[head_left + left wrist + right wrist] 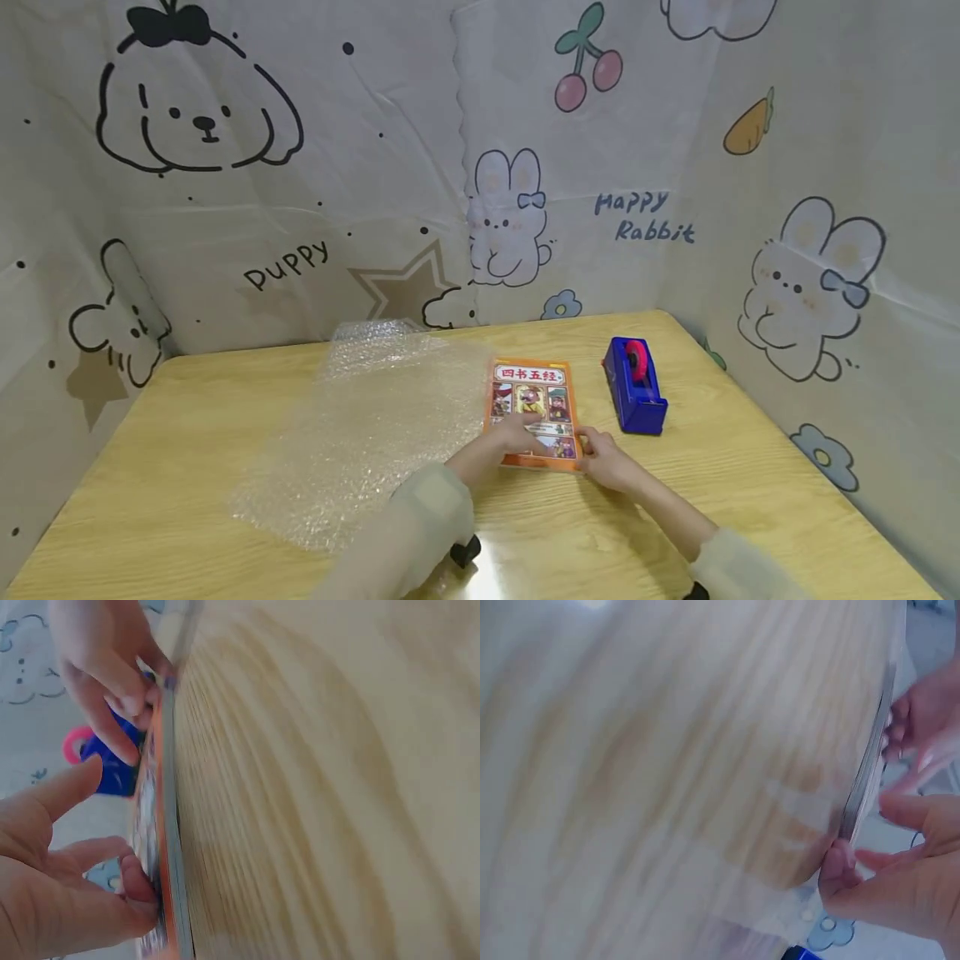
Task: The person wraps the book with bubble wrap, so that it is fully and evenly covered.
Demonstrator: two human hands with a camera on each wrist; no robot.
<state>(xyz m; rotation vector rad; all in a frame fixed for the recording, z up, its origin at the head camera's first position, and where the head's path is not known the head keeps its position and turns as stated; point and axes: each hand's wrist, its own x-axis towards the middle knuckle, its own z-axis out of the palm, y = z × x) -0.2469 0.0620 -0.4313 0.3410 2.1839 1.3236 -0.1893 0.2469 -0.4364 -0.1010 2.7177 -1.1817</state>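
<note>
An orange book (531,373) with a cartoon-figure cover lies flat on the wooden table. My left hand (512,437) rests on the lower part of its cover; in the left wrist view the left thumb (79,787) is raised off the book and the other fingertips touch the cover. At the lower right edge, my right hand (609,462) pinches the book's side with its fingertips. In the right wrist view, curled right fingers (838,870) meet the page edge (866,772). Left of the book a clear sheet of bubble wrap (375,433) is spread out, reaching close to its left edge.
A blue tape dispenser (636,392) with a pink-red core stands right of the book, just beyond my right hand. Cartoon-printed cloth (405,167) hangs behind and along both sides of the table (187,442). A transparent glossy patch (780,862) shows beside the right fingers.
</note>
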